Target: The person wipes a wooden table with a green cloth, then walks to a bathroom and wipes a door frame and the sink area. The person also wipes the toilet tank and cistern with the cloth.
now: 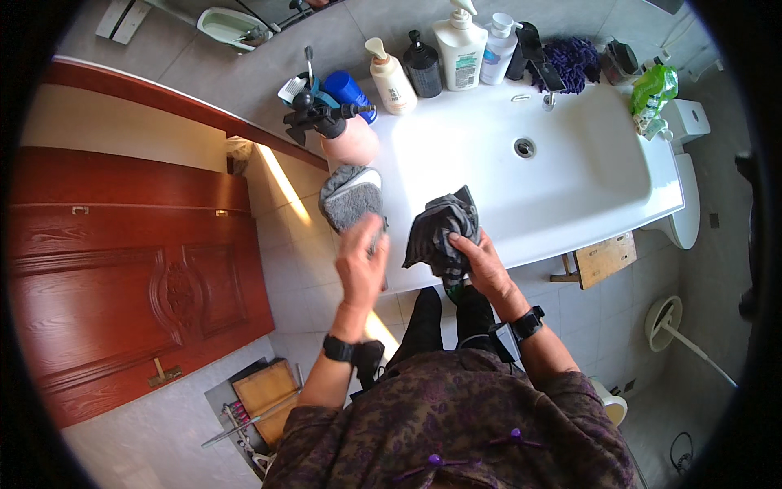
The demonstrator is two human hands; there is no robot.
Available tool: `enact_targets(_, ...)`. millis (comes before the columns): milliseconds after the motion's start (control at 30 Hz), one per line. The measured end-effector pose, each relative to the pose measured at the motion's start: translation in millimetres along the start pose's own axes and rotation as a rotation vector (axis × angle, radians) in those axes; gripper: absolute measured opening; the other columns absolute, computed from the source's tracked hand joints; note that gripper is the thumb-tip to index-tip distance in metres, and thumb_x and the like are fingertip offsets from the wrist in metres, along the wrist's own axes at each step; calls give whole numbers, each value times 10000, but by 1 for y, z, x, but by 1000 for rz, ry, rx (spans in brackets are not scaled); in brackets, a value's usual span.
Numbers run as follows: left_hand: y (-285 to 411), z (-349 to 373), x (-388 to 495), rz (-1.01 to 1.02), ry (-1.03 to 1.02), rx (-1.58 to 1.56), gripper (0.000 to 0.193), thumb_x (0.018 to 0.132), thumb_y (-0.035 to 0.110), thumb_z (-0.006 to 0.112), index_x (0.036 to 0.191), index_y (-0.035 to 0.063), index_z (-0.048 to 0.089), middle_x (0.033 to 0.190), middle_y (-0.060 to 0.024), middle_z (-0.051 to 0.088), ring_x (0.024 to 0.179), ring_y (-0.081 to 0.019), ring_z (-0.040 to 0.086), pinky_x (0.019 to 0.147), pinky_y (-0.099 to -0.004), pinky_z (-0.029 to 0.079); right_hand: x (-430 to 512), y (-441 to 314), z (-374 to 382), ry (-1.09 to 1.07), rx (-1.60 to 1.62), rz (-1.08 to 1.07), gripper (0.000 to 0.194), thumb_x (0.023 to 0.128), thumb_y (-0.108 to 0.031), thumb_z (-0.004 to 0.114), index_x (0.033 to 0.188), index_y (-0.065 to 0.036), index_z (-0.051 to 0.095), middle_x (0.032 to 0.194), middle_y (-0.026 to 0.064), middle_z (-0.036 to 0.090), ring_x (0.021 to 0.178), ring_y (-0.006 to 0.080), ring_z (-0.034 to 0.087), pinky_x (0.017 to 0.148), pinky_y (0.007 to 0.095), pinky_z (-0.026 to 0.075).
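My right hand (482, 260) grips a crumpled dark striped cloth (443, 232) above the front edge of the white washbasin (421, 177). To its left, my left hand (360, 263) is raised and blurred, near a grey fluffy cleaning pad (351, 198) at the basin's left edge. A thin object shows by its fingers; whether the hand holds it cannot be told. Behind the pad stands a pink pressure spray bottle (349, 140) with a black head.
Pump bottles (461, 52), a blue can (348, 91) and a purple chenille cloth (568, 64) line the basin's back. A green packet (654, 91) lies at the right corner. Below are a wooden stool (605, 260) and a toilet (687, 202); a red-brown door (134, 275) is at left.
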State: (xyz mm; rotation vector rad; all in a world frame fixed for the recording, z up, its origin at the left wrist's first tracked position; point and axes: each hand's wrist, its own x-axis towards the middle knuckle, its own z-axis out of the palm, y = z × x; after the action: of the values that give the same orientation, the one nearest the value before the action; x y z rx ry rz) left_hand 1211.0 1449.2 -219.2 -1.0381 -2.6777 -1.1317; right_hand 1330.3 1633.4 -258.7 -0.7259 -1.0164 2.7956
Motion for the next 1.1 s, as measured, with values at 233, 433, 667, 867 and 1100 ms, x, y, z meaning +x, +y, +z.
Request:
enact_targets(233, -71, 10, 19, -140, -6, 418, 558, 734, 104, 730, 1264, 60, 563, 1331, -165, 498, 1219, -365, 459, 1041, -437, 372, -11, 17, -14, 22, -142, 69, 512, 842, -173, 676, 1250, 24, 440, 1009, 94, 620, 831, 156, 636, 722, 292, 554)
enact_targets(433, -100, -16, 29, -478, 239, -290, 361, 795, -15, 611, 1156, 3, 609, 1034, -77, 646, 938, -178, 609, 883, -298, 470, -3, 20, 14, 58, -324, 44, 586, 836, -186, 696, 1304, 15, 408, 1063, 97, 607, 894, 147, 613, 779, 276, 531)
enact_targets(667, -76, -11, 33, -273, 127, -263, 490, 873, 104, 604, 1337, 20, 469, 1356, -144, 470, 1229, -277, 456, 1040, -371, 359, 42, 59, 66, 69, -1047, -368, 854, 773, -193, 720, 1454, -13, 237, 1403, 329, 309, 1283, 416, 379, 1046, 437, 366)
enact_targets(867, -89, 1, 19, -76, -40, -34, 604, 949, 302, 561, 1469, 111, 319, 1532, -217, 171, 1419, -385, 160, 1136, -472, 198, 53, 79, 52, 27, -1323, -388, 633, 791, -209, 681, 1366, -74, 451, 1463, 310, 259, 1338, 488, 284, 1074, 470, 347)
enact_targets(1100, -105, 22, 27, -266, -1, -65, 799, 882, 382, 648, 1501, 117, 217, 1516, -291, 118, 1409, -424, 154, 1134, -463, 202, 59, 113, 49, 121, -1125, -468, 432, 820, 2, 592, 1247, -68, 590, 1421, 225, 415, 1297, 409, 414, 1070, 414, 366)
